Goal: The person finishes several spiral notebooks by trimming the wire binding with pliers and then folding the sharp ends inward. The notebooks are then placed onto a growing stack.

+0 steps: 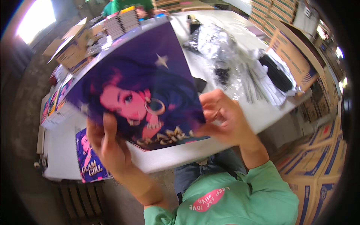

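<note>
"Purple notebook [138, 86] — report its position."

"I have it up off the white table [60, 150], tilted, between the two hands. Its front faces my camera: a drawn figure with long dark hair and a hoop earring, pale stars, gold lettering along the lower part."

"State of the left hand [108, 146]?"

"Gripping. The thumb lies across the notebook's front at the lower left; the other fingers are partly hidden from me."

"And the right hand [221, 118]?"

"At the notebook's right edge, near the lower corner, fingers curled and blurred. I cannot tell whether it pinches the edge or merely rests against it."

"Note what surrounds the left hand."

"Just beside it, on its left, a second cover [92, 161] of matching design lies at the table edge. Farther left I record a row of books [56, 107]; beyond the hand, an opened carton [75, 52] and stacked notebooks [122, 22]."

"Beyond the right hand?"

"Clear plastic wrapping [215, 43], crumpled. To that hand's right, a black bundle [277, 73] on white material, then a large cardboard box [294, 60]."

"Anyone else?"

"One person in green [131, 4] — well beyond both hands, across the table."
</note>
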Action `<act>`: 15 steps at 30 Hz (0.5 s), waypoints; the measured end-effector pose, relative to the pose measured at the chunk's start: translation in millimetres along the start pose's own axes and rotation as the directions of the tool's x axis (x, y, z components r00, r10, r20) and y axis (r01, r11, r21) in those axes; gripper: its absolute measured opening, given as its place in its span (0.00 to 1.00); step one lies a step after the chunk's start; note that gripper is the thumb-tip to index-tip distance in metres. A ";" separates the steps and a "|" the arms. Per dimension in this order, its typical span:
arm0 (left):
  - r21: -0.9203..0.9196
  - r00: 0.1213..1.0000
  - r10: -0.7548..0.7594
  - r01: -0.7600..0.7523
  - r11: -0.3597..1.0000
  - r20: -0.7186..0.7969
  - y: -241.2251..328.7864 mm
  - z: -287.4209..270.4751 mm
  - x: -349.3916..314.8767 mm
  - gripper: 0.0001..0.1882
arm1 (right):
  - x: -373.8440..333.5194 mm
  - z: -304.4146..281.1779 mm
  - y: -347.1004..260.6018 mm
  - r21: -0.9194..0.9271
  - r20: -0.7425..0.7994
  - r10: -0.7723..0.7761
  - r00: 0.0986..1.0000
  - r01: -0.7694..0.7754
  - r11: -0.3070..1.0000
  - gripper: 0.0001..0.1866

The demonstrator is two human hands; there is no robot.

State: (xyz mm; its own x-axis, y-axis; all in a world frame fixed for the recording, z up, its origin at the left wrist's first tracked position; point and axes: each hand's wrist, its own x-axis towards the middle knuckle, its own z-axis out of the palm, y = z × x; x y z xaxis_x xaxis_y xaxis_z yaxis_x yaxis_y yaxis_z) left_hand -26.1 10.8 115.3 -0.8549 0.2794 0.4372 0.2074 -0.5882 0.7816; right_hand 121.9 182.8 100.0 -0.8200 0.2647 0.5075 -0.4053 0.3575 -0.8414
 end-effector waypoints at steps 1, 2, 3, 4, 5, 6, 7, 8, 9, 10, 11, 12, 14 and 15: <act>0.183 0.996 0.084 -0.090 0.979 0.042 2.0 -3.0 -12.9 0.16 | -3.9 -25.9 11.0 0.142 -0.146 -0.038 0.989 0.059 0.988 0.14; 0.360 0.982 0.164 -0.185 0.915 0.090 0.5 -6.7 -24.1 0.14 | -6.6 -64.1 28.0 0.100 -0.334 0.006 0.942 0.029 0.995 0.12; 0.515 0.971 0.101 -0.201 0.834 0.215 -1.4 -6.1 -29.9 0.11 | -12.9 -101.7 36.5 0.031 -0.522 0.034 0.852 -0.021 0.999 0.14; 0.665 0.945 0.020 -0.246 0.705 0.328 4.3 3.3 -33.5 0.09 | -20.6 -150.5 65.5 -0.186 -0.726 -0.028 0.687 -0.158 0.970 0.11; 0.784 0.905 -0.081 -0.315 0.536 0.418 8.3 10.6 -35.6 0.07 | -30.8 -194.3 99.3 -0.234 -0.797 0.021 0.604 -0.341 0.911 0.10; 0.804 0.848 -0.142 -0.412 0.428 0.510 -1.2 11.7 -37.6 0.07 | -43.2 -230.9 135.5 -0.327 -0.797 0.055 0.602 -0.506 0.798 0.10; 0.819 0.810 -0.224 -0.450 0.356 0.542 -8.3 10.3 -41.8 0.06 | -47.5 -249.5 169.6 -0.342 -0.772 0.147 0.619 -0.599 0.724 0.13; 0.816 0.761 -0.305 -0.495 0.297 0.572 -19.5 11.8 -43.9 0.06 | -50.6 -265.7 200.2 -0.401 -0.732 0.205 0.650 -0.655 0.641 0.16; 0.821 0.745 -0.345 -0.514 0.248 0.571 -25.9 12.7 -46.5 0.07 | -38.3 -247.0 212.3 -0.573 -0.665 0.192 0.722 -0.658 0.489 0.18; 0.818 0.721 -0.391 -0.536 0.209 0.572 -29.9 14.6 -50.0 0.07 | -33.3 -242.1 225.2 -0.687 -0.622 0.143 0.770 -0.624 0.373 0.19; 0.809 0.689 -0.442 -0.561 0.176 0.574 -32.3 16.1 -52.9 0.08 | -33.5 -235.4 241.7 -0.776 -0.576 0.102 0.811 -0.582 0.243 0.21; 0.800 0.691 -0.424 -0.578 0.160 0.585 -33.6 18.9 -54.2 0.08 | -34.2 -233.1 254.8 -0.844 -0.521 0.068 0.851 -0.525 0.106 0.22; 0.795 0.709 -0.392 -0.596 0.114 0.587 -36.7 20.1 -56.2 0.09 | -19.7 -233.0 243.3 -0.759 -0.609 0.240 0.756 -0.644 0.101 0.29; 0.787 0.717 -0.353 -0.609 0.103 0.601 -42.1 17.7 -58.7 0.10 | -15.9 -240.1 236.1 -0.728 -0.643 0.258 0.721 -0.680 0.085 0.29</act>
State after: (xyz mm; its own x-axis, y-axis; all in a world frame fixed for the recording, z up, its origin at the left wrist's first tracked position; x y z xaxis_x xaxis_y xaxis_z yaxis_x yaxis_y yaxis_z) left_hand 23.8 32.6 64.6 -0.4003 0.8640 0.3053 0.9159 0.3661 0.1647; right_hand 136.2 478.0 -62.1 -0.4357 0.8593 0.2679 0.8176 0.5023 -0.2815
